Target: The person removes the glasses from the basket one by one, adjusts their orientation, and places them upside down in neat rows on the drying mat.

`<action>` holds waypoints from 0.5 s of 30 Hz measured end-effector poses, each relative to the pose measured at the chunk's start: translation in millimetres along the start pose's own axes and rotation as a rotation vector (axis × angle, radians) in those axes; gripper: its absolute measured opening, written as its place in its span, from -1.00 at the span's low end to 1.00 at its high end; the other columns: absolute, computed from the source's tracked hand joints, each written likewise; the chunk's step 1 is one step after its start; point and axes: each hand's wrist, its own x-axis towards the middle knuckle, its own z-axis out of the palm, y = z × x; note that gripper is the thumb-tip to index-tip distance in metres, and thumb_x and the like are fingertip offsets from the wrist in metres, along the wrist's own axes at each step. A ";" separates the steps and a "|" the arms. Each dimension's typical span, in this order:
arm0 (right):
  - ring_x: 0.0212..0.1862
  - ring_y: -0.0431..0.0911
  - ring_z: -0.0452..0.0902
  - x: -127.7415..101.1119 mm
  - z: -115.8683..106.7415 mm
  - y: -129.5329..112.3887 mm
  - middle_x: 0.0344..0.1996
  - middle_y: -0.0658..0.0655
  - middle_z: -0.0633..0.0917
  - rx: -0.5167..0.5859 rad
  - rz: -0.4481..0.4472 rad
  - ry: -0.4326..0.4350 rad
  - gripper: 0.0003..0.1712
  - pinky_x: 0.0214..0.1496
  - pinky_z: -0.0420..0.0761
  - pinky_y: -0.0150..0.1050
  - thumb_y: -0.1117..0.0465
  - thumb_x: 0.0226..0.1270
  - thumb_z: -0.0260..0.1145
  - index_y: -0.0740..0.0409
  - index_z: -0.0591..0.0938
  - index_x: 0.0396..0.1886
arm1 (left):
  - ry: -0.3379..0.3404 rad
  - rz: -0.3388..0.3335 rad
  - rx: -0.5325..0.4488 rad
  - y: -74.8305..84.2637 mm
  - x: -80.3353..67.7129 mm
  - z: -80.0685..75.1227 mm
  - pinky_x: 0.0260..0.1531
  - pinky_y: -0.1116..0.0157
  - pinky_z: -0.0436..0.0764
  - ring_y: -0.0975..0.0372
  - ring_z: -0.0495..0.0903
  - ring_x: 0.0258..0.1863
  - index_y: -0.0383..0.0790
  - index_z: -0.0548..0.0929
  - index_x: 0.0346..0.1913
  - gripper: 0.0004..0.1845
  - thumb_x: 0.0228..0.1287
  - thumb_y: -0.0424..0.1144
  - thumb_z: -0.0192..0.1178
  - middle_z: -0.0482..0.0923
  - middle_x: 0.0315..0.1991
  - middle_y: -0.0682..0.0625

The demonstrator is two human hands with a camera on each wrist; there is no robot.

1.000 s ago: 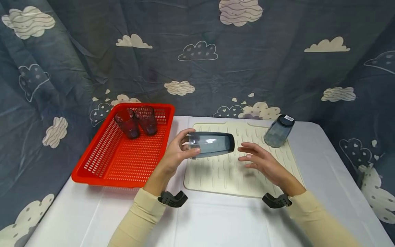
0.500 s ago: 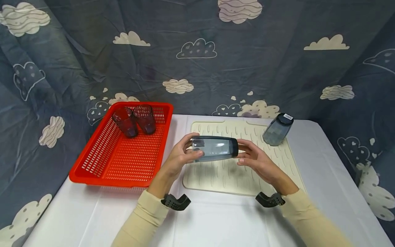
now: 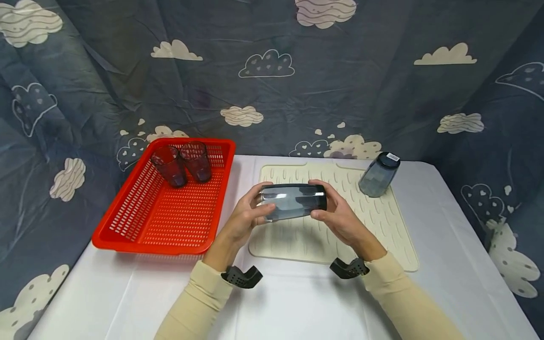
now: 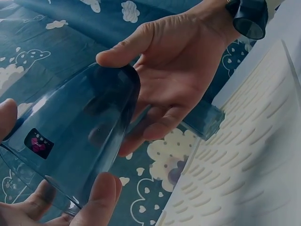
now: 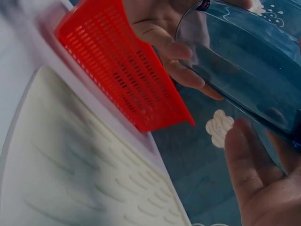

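A smoky blue drinking glass (image 3: 293, 202) lies sideways in the air above the cream ribbed drying mat (image 3: 306, 245). Its rim end is held by my left hand (image 3: 243, 215), thumb in front and fingers behind. My right hand (image 3: 340, 221) grips the thick dark base end between thumb and fingers. A small dark sticker (image 4: 38, 143) shows on the glass wall in the left wrist view. Upside down on the mat's back right corner stands a second glass (image 3: 377, 177), a white label on its base.
Left of the mat, a red perforated plastic basket (image 3: 170, 243) contains two leaning glasses, one (image 3: 169, 165) beside the other (image 3: 196, 161). Both basket and mat rest on a white-covered table (image 3: 297, 302). A dark cloud-patterned cloth (image 3: 272, 104) hangs behind.
My right hand has moved left from open air and taken hold of the glass's base end. My left hand keeps its grip on the rim end, the glass slightly turned.
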 end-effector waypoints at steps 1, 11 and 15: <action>0.21 -0.25 0.46 0.9 1.0 -0.2 0.33 0.01 0.31 0.000 -0.004 0.004 -0.20 0.16 0.59 -0.41 0.34 0.29 0.34 -0.03 0.21 0.45 | -0.001 0.004 -0.004 0.6 -0.1 -0.8 -0.21 0.36 0.65 0.25 0.55 -0.05 -0.25 0.24 0.44 -0.31 0.22 -0.38 0.13 0.41 0.16 -0.12; 0.21 -0.25 0.48 4.1 4.5 -2.7 0.28 0.00 0.40 0.002 0.003 0.037 -0.26 0.17 0.58 -0.40 0.37 0.33 0.28 0.02 0.22 0.44 | 0.000 -0.023 -0.003 2.7 -0.4 -2.9 -0.20 0.35 0.70 0.23 0.58 -0.06 -0.17 0.29 0.41 -0.37 0.25 -0.34 0.12 0.41 0.21 -0.14; 0.19 -0.24 0.47 9.0 -0.2 -15.2 0.24 0.00 0.43 0.000 -0.014 0.048 -0.28 0.15 0.58 -0.42 0.39 0.34 0.26 0.06 0.22 0.44 | -0.024 0.004 -0.027 7.1 5.3 -0.3 -0.15 0.34 0.72 0.22 0.60 -0.05 -0.15 0.24 0.45 -0.36 0.32 -0.35 0.09 0.38 0.29 -0.20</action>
